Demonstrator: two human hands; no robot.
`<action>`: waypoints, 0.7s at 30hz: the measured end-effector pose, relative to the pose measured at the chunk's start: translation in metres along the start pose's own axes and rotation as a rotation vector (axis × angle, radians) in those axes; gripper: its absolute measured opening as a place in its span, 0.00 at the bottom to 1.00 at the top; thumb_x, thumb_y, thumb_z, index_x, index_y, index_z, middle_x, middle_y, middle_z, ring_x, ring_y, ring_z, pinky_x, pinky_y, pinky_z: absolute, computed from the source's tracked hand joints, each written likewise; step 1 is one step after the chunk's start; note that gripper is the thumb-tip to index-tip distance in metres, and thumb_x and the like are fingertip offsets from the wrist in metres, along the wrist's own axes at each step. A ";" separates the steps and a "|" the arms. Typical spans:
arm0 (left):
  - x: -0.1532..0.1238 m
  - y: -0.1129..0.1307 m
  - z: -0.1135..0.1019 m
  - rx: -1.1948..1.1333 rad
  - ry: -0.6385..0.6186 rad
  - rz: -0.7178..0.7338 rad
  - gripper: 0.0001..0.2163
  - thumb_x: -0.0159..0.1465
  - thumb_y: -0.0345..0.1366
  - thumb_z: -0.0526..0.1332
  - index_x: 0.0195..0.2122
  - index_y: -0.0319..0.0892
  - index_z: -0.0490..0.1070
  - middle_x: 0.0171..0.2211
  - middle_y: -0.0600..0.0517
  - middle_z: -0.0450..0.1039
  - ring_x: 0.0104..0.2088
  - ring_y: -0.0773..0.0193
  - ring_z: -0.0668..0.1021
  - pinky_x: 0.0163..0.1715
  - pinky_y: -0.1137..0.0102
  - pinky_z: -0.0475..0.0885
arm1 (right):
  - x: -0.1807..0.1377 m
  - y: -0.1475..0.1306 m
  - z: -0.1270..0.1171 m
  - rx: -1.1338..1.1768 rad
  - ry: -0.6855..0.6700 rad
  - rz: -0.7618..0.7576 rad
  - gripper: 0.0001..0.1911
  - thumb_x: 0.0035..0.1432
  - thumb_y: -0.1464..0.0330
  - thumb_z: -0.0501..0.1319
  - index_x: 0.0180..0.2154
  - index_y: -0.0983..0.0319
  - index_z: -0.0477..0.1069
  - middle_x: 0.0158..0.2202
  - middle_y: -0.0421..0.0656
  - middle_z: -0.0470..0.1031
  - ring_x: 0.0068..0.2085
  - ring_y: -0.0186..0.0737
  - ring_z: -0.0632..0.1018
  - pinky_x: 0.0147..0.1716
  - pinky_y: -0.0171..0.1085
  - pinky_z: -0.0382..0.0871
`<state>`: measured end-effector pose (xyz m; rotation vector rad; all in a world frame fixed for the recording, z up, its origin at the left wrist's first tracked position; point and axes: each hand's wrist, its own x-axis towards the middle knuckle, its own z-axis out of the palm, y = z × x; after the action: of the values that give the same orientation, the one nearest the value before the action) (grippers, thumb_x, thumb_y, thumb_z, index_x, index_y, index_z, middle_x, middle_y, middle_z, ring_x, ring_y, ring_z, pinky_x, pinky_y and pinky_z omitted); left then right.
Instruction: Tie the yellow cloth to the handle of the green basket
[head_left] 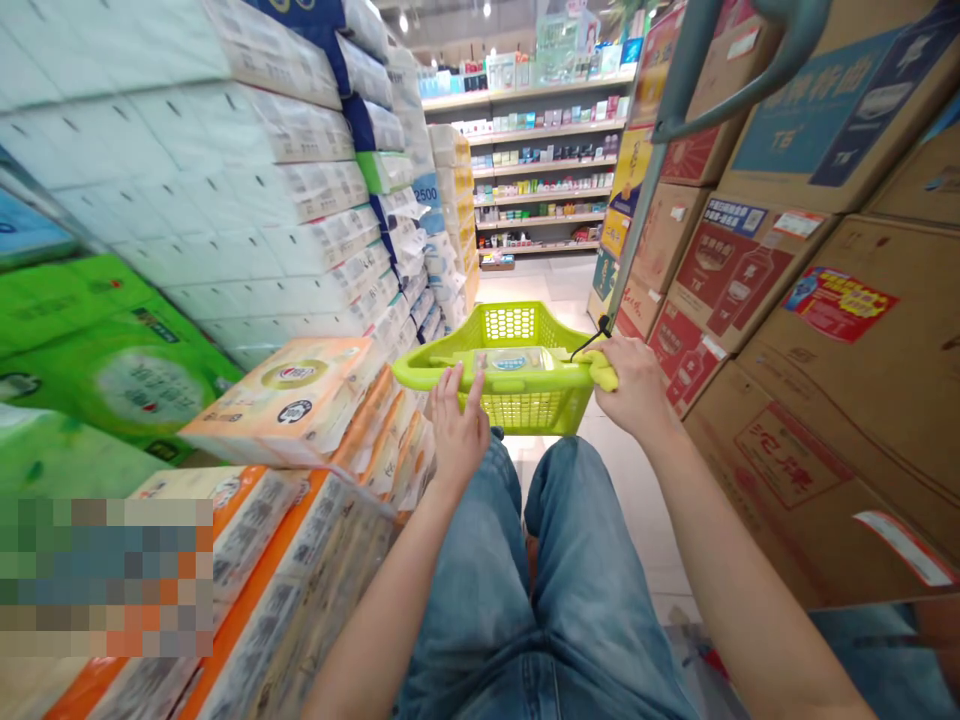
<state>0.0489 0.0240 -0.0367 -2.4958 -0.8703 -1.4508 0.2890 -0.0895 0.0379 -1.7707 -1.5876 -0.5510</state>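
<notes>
A yellow-green plastic shopping basket (536, 412) with perforated walls is in front of my knees. My left hand (459, 425) rests its fingertips on the near rim at the left, fingers stretched and apart. At the right end of that rim, my right hand (634, 385) has its fingers closed around a bunched yellow cloth (602, 370). A clear label holder (514, 360) lies across the basket just behind the near rim. A grey-blue pull handle (739, 100) slants up from the basket's right side, with a black tie (602, 327) close to its lower end.
Tall stacks of white tissue packs (225, 180) line the left. Orange tissue packs (292, 390) stand lower beside my left arm. Cardboard cartons (840, 370) form a wall on the right. Shelves of small goods (547, 150) cross the far end of the aisle floor (562, 285).
</notes>
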 end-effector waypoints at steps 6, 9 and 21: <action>0.018 -0.026 0.004 0.024 -0.006 -0.054 0.29 0.63 0.25 0.53 0.67 0.45 0.58 0.68 0.40 0.52 0.70 0.47 0.53 0.66 0.46 0.52 | 0.017 -0.026 0.017 -0.001 -0.058 0.051 0.21 0.46 0.76 0.58 0.44 0.61 0.72 0.43 0.47 0.75 0.47 0.51 0.70 0.48 0.45 0.60; 0.028 -0.025 0.002 0.043 -0.013 -0.196 0.30 0.61 0.27 0.55 0.66 0.43 0.57 0.68 0.38 0.52 0.70 0.45 0.51 0.66 0.40 0.45 | 0.024 -0.042 0.025 -0.002 -0.095 0.060 0.21 0.46 0.76 0.58 0.45 0.62 0.71 0.43 0.48 0.74 0.47 0.52 0.69 0.48 0.47 0.59; 0.044 -0.015 -0.008 -0.073 -0.140 0.112 0.26 0.61 0.25 0.51 0.61 0.40 0.63 0.60 0.44 0.69 0.65 0.55 0.64 0.67 0.54 0.52 | 0.024 -0.124 0.044 0.012 -0.093 0.057 0.15 0.54 0.69 0.60 0.45 0.63 0.70 0.43 0.50 0.73 0.47 0.51 0.68 0.51 0.47 0.57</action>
<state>0.0506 0.0519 0.0015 -2.6797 -0.6976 -1.3092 0.1658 -0.0385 0.0509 -1.8501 -1.5945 -0.4364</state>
